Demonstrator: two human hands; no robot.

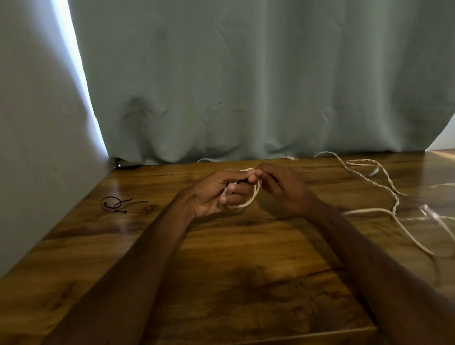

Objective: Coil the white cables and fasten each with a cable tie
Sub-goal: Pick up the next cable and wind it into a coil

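A small white cable coil [250,201] is held above the middle of the wooden tabletop [226,253]. The grip of the left hand [217,193] is closed, its fingers curled round the coil's left side; the grip of the right hand [281,187] is narrowed to a pinch on the coil's top. Loose white cables [383,180] are spread over the tabletop's right part, well apart from the black cable ties [116,203] lying at the left. A pale curtain [241,77] is hung behind.
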